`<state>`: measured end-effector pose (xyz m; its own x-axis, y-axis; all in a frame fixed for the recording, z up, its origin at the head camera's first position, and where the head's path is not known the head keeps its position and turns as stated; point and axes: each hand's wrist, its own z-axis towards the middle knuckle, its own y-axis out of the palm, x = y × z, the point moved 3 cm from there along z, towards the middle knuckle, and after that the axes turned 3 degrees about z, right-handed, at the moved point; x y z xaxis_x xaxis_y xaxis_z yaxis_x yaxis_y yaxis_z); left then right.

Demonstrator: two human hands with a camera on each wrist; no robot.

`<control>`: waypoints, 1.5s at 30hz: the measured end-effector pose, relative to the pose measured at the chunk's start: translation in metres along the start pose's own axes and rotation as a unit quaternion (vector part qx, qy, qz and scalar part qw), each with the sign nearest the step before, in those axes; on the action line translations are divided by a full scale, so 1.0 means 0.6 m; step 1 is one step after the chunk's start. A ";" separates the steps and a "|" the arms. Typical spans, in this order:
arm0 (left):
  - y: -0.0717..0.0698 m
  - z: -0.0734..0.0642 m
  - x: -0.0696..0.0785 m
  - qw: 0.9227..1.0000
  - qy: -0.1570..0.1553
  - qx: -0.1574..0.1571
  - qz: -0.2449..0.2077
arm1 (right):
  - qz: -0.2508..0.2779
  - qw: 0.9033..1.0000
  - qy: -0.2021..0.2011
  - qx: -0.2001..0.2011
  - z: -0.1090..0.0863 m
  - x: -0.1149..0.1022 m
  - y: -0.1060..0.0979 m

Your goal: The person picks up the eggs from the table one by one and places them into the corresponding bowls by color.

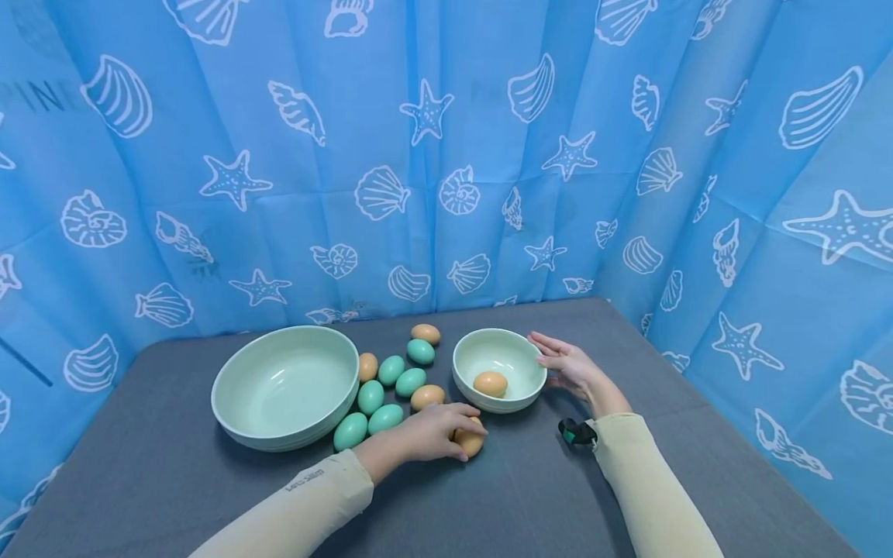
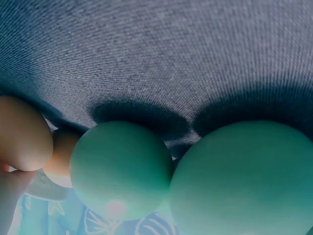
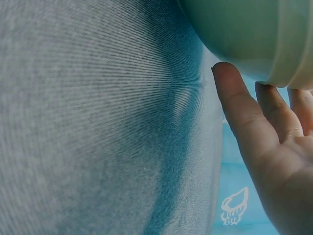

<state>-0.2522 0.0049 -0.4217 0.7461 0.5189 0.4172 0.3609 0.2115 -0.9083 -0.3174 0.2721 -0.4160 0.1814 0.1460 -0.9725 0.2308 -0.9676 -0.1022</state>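
My left hand [image 1: 434,432] reaches over the table and grips a brown egg [image 1: 470,440], with fingers on top and thumb at its near side. That egg also shows at the left of the left wrist view, a fingertip [image 2: 11,183] against it. Beyond it stands a small pale green bowl [image 1: 498,347] with one brown egg [image 1: 491,384] in it. My right hand [image 1: 575,370] touches the bowl's right side; in the right wrist view its fingers [image 3: 244,115] are mostly straight against the bowl's outer wall [image 3: 244,39].
A large pale green bowl [image 1: 279,380] stands at the left. Between the bowls lie several green eggs [image 1: 385,418] and three brown eggs [image 1: 425,334]. A black strap [image 1: 575,432] hangs by the right sleeve. A blue shell-patterned curtain [image 1: 432,194] surrounds the grey table [image 1: 516,496].
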 end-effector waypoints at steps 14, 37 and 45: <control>-0.015 -0.010 -0.007 0.987 0.000 0.044 -0.154 | 0.015 1.000 0.001 -0.003 0.003 0.000 -0.001; -0.066 0.018 0.002 0.939 -0.016 0.106 -0.327 | 0.004 1.000 0.005 0.006 0.001 0.000 -0.002; -0.075 0.053 0.002 0.916 -0.085 0.167 -0.354 | 0.022 1.000 0.002 0.004 0.008 0.004 -0.002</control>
<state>-0.2857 0.0223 -0.3811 0.2824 0.2689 0.9208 0.5085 0.7720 -0.3814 -0.3216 0.2728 -0.4189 0.1953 0.1049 -0.9751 0.2152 -0.9746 -0.0617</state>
